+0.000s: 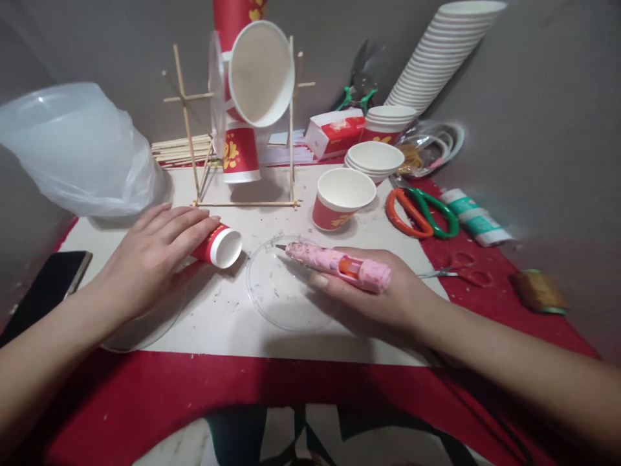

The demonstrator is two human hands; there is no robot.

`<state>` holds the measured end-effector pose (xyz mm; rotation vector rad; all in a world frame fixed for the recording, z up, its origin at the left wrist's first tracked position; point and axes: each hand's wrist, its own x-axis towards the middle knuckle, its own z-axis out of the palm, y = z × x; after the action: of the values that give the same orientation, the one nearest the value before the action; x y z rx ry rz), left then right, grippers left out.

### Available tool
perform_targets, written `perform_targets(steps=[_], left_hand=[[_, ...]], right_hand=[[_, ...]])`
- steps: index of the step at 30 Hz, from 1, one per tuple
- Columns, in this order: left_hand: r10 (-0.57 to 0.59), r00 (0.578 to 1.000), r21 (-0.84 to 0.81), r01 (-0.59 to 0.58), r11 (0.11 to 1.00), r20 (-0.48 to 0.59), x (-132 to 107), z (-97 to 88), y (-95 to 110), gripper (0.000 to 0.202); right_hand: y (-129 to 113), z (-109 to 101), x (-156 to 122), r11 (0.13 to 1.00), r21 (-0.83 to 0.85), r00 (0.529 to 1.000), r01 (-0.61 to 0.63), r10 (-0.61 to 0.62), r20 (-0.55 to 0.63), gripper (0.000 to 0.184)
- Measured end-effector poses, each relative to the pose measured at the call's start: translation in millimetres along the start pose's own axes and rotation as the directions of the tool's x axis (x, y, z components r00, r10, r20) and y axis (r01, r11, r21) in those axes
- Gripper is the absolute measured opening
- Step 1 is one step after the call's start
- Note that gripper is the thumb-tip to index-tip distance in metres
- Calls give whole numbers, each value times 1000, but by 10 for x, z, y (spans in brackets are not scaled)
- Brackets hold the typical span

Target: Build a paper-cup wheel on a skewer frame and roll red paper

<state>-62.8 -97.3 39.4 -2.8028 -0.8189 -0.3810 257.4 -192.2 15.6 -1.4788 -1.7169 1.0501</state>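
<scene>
The hands are apart. The left hand (158, 246) is closed over a red paper cup (216, 246) lying on its side, white end turned toward the right; its thumb is hidden. The right hand (402, 291) is clamped around a pink glue gun (320, 259), nozzle toward the cup, a hold that appears chosen for aim.

Under both hands lies a white board (218, 336) on a red cloth (160, 395), the board presumably guarding the cloth from drips; dark specks mark it. Beyond the left hand stands a white plastic bag (82, 149). Beyond and between the hands, a wooden-stick frame (247, 204) bears a cluster of paper cups (262, 74), raised, it seems, to keep them off the board. Beyond the right hand, a tall stack of cups (436, 58) leans, apparently using the wall for support. A clear plastic disc (276, 298) lies beneath the nozzle. Left of the left hand is a phone (53, 278). Just beyond the right hand stands an upright cup (334, 210); to its right are orange-and-green-handled scissors (410, 213), likely parked within reach, and, further right, a thread spool (538, 291).
</scene>
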Motion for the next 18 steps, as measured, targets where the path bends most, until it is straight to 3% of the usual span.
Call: perform_targets(steps=[6,11,14,16,18], left_hand=[[-82,997,-27,82,996,14,-12,164,13,49],[-119,993,51,119,992,-2,-68,132,111,48],[-13,996,62,18,998,-88,-82,112,325,42],[80,983,-19,-84,996,-163,-83,163,522,37],[147,977,-112,-165,980,-153,-86,265,716,33]], right_hand=[[30,70,49,991,-131,998,-3,10,55,42],[44,86,76,987,-161,997,-1,13,74,42],[59,92,90,982,-187,997,-4,17,70,42],[68,98,99,980,-199,998,-4,17,65,44],[70,102,108,977,-215,998,1,13,68,45]])
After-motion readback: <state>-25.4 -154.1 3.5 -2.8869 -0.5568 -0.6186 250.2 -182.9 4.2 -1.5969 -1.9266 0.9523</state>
